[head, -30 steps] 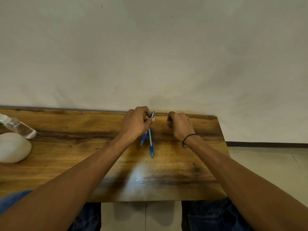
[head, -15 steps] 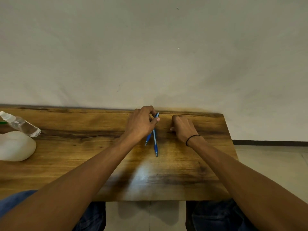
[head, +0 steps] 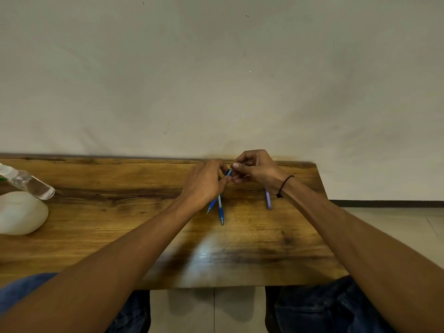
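Observation:
Two blue pens (head: 220, 211) point toward me on the wooden table (head: 120, 212), fanned apart at their tips. My left hand (head: 205, 182) grips their upper parts. My right hand (head: 258, 169) meets it from the right and pinches the top end of a blue pen between thumb and fingers. A purple pen (head: 268, 200) shows just below my right wrist; its upper end is hidden, and I cannot tell whether it lies on the table.
A clear plastic bottle (head: 30, 185) lies at the table's left end, resting on a white rounded object (head: 21, 212). A plain wall rises right behind the table. The table's right edge drops to a tiled floor (head: 396, 217).
My right hand has lifted off the table and moved left to the top of the pens in my left hand. The purple pen has come into view below the right wrist.

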The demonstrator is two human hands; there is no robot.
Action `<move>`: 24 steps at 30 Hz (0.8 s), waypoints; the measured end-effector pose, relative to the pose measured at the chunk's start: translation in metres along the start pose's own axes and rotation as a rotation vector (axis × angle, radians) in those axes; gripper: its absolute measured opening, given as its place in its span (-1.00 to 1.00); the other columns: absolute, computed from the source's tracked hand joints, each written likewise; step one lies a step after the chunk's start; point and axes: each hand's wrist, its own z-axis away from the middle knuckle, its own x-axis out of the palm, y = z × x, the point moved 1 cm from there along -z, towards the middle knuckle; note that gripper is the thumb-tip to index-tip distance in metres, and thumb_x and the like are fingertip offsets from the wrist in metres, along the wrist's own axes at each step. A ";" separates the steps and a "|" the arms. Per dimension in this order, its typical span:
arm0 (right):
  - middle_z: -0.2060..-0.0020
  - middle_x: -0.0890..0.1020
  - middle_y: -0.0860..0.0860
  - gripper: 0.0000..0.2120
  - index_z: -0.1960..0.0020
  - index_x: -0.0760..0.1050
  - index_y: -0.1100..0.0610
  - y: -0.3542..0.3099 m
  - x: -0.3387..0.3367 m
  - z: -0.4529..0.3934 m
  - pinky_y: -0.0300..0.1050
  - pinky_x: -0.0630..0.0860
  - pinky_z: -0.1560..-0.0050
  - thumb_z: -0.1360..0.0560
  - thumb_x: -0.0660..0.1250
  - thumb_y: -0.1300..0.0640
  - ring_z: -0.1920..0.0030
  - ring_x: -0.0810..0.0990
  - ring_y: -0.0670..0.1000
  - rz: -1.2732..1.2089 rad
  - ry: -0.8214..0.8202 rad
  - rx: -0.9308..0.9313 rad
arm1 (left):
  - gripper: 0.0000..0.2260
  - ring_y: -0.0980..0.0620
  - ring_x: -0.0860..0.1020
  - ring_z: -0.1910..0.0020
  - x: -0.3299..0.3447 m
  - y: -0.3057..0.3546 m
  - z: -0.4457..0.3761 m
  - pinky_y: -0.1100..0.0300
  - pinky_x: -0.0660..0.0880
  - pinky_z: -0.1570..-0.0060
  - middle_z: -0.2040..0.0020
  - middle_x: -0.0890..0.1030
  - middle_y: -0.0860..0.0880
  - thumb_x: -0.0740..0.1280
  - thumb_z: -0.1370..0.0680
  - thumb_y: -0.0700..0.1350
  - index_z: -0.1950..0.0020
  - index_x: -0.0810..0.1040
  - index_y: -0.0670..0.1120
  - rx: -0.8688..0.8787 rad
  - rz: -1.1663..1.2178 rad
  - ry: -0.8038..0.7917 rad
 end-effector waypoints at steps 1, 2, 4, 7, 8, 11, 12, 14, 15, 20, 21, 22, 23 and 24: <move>0.12 0.68 0.39 -0.80 -0.13 0.53 0.48 0.000 0.001 0.000 -0.08 0.72 0.15 -0.58 0.38 0.35 0.18 0.74 0.16 -0.005 -0.007 0.003 | -0.81 0.05 0.66 0.17 0.000 0.000 0.000 0.11 0.58 0.17 0.07 0.73 0.02 0.46 -0.58 0.06 -0.14 0.65 0.03 0.001 -0.005 -0.002; 0.13 0.69 0.39 -0.80 -0.12 0.53 0.48 0.000 0.002 0.000 -0.08 0.72 0.14 -0.57 0.39 0.35 0.18 0.74 0.16 -0.004 -0.013 0.009 | -0.82 0.06 0.66 0.17 0.000 0.001 0.000 0.11 0.59 0.16 0.07 0.73 0.02 0.46 -0.58 0.06 -0.13 0.65 0.03 0.002 -0.007 -0.003; 0.15 0.69 0.37 -0.84 -0.09 0.54 0.45 0.000 0.003 -0.002 -0.08 0.72 0.15 -0.57 0.39 0.35 0.18 0.74 0.17 -0.007 -0.012 0.023 | -0.82 0.07 0.65 0.18 0.000 0.000 0.000 0.13 0.56 0.18 0.08 0.73 0.03 0.46 -0.58 0.06 -0.13 0.64 0.03 0.009 -0.012 -0.002; 0.14 0.69 0.38 -0.86 -0.09 0.54 0.44 0.000 0.005 -0.002 -0.07 0.72 0.17 -0.58 0.38 0.36 0.21 0.74 0.15 -0.050 0.017 0.046 | -0.82 0.05 0.66 0.15 0.001 -0.001 0.000 0.12 0.55 0.16 0.08 0.73 0.03 0.46 -0.58 0.06 -0.12 0.64 0.03 0.023 -0.024 -0.003; 0.12 0.68 0.39 -0.86 -0.09 0.54 0.44 0.001 0.006 -0.002 -0.07 0.73 0.18 -0.58 0.37 0.36 0.23 0.74 0.14 -0.062 0.024 0.055 | -0.83 0.05 0.66 0.15 0.000 -0.001 0.000 0.12 0.55 0.16 0.09 0.73 0.02 0.46 -0.58 0.06 -0.11 0.64 0.03 0.025 -0.021 0.001; 0.16 0.68 0.37 -0.88 -0.10 0.52 0.42 0.002 0.010 -0.002 -0.03 0.73 0.20 -0.61 0.34 0.36 0.26 0.74 0.16 -0.100 0.061 0.073 | -0.83 0.07 0.64 0.17 0.000 -0.004 -0.001 0.15 0.52 0.19 0.12 0.71 0.04 0.48 -0.57 0.04 -0.09 0.65 0.01 0.024 -0.020 0.003; 0.20 0.69 0.34 -0.87 -0.12 0.51 0.41 0.001 0.009 -0.003 -0.02 0.73 0.22 -0.62 0.33 0.35 0.28 0.74 0.17 -0.133 0.093 0.083 | -0.83 0.09 0.62 0.19 0.001 -0.006 -0.001 0.18 0.51 0.22 0.14 0.68 0.07 0.48 -0.57 0.04 -0.09 0.65 0.00 0.020 -0.026 -0.012; 0.24 0.69 0.29 -0.85 -0.14 0.49 0.41 0.000 0.004 -0.006 -0.02 0.71 0.28 -0.63 0.31 0.32 0.31 0.74 0.17 -0.144 0.156 0.090 | -0.83 0.15 0.57 0.23 0.005 -0.009 0.001 0.26 0.41 0.31 0.21 0.61 0.13 0.49 -0.56 0.04 -0.08 0.66 0.00 0.014 -0.036 -0.049; 0.24 0.69 0.29 -0.84 -0.13 0.49 0.41 0.000 0.001 -0.008 -0.03 0.71 0.29 -0.64 0.32 0.31 0.31 0.74 0.17 -0.072 0.179 0.093 | -0.83 0.15 0.57 0.23 0.007 -0.010 0.002 0.25 0.37 0.33 0.23 0.59 0.14 0.49 -0.56 0.04 -0.08 0.66 0.00 0.010 -0.035 -0.058; 0.33 0.72 0.21 -0.85 0.07 0.60 0.36 0.024 -0.007 -0.005 0.01 0.71 0.31 -0.62 0.36 0.28 0.33 0.75 0.12 0.464 0.166 0.217 | -0.86 0.20 0.52 0.29 0.007 -0.020 -0.002 0.27 0.34 0.36 0.29 0.50 0.17 0.47 -0.57 0.04 -0.04 0.64 0.01 -0.086 0.014 -0.018; 0.34 0.72 0.21 -0.84 0.10 0.62 0.37 0.031 -0.009 -0.005 -0.01 0.70 0.32 -0.61 0.37 0.29 0.34 0.75 0.12 0.493 0.176 0.270 | -0.86 0.20 0.49 0.30 0.007 -0.023 -0.003 0.27 0.32 0.36 0.29 0.48 0.17 0.47 -0.58 0.04 -0.05 0.64 0.00 -0.098 -0.004 -0.017; 0.34 0.71 0.22 -0.83 0.12 0.62 0.37 0.036 -0.011 -0.005 -0.01 0.70 0.32 -0.60 0.39 0.29 0.34 0.75 0.12 0.506 0.195 0.314 | -0.86 0.20 0.48 0.30 0.008 -0.026 -0.004 0.26 0.31 0.36 0.27 0.48 0.16 0.46 -0.59 0.03 -0.05 0.64 -0.01 -0.108 -0.030 -0.025; 0.34 0.71 0.22 -0.83 0.14 0.62 0.37 0.041 -0.012 -0.005 0.00 0.71 0.31 -0.59 0.40 0.29 0.34 0.75 0.12 0.510 0.215 0.344 | -0.85 0.17 0.48 0.28 0.009 -0.029 -0.004 0.24 0.33 0.35 0.25 0.51 0.13 0.45 -0.60 0.02 -0.06 0.64 -0.04 -0.119 -0.059 -0.044; 0.34 0.71 0.23 -0.83 0.14 0.63 0.37 0.044 -0.013 -0.007 0.02 0.72 0.28 -0.58 0.41 0.29 0.34 0.75 0.12 0.512 0.229 0.364 | -0.85 0.14 0.51 0.25 0.010 -0.033 -0.003 0.21 0.37 0.31 0.20 0.56 0.08 0.44 -0.61 0.00 -0.08 0.64 -0.06 -0.134 -0.086 -0.066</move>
